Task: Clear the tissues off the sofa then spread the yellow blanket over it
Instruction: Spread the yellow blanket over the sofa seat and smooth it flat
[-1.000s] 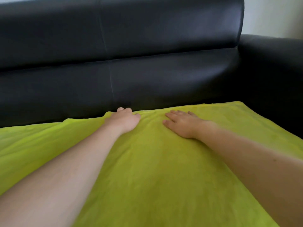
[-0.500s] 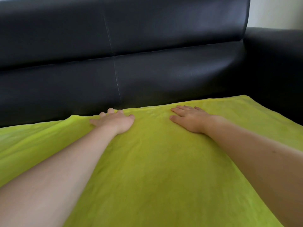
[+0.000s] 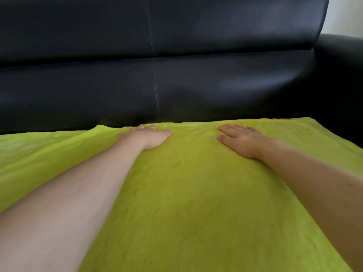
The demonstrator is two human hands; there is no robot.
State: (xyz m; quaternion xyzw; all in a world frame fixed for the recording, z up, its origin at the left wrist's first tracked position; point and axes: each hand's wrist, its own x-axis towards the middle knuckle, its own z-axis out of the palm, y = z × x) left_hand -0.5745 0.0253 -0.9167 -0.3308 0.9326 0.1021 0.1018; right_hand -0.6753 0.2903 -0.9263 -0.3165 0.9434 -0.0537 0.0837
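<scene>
Both the left hand point(image 3: 151, 137) and right hand point(image 3: 238, 137) lie flat, gripping nothing, pressing the yellow blanket point(image 3: 186, 193) toward the far sofa point(image 3: 176, 85) backrest, seemingly smoothing it.

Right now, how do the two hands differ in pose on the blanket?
The left hand reaches the blanket's back edge, fingertips at the sofa backrest; the right hand lies short of that edge. Left fingers point ahead, right fingers angle leftward. Both lie flat, gripping nothing.
</scene>
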